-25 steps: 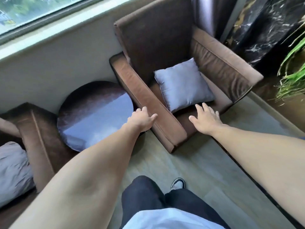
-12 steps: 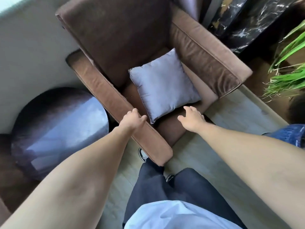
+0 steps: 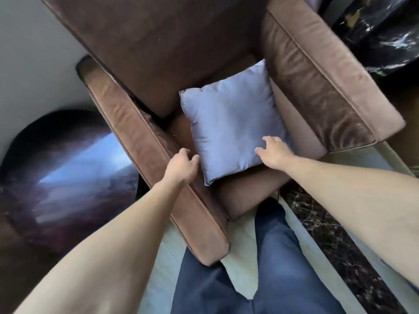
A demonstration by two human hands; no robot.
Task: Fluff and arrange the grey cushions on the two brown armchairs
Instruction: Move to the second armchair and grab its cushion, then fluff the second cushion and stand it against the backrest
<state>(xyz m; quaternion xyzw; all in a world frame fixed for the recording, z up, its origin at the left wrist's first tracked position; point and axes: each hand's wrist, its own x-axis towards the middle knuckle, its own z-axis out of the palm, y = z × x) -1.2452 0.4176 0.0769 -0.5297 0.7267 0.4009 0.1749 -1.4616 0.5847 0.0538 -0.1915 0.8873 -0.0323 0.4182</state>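
A square grey cushion [image 3: 233, 118] lies flat on the seat of a brown armchair [image 3: 328, 87], one corner pointing toward me. My left hand [image 3: 181, 165] hovers over the chair's left armrest, its curled fingers just touching the cushion's left edge. On the cushion's near right corner rests my right hand [image 3: 275, 152], fingers spread and pressing the fabric. Neither hand has closed around the cushion. The second armchair is out of view.
A round dark glossy side table [image 3: 68, 168] stands left of the armchair against a pale wall. Black marbled panels [image 3: 374, 30] rise at the back right. My legs in blue trousers [image 3: 272, 268] stand at the chair's front edge on a pale floor.
I have stepped closer to the armchair. Both hands moved forward from the seat's front edge onto the cushion's near edges. The second armchair and the plant slid out of view.
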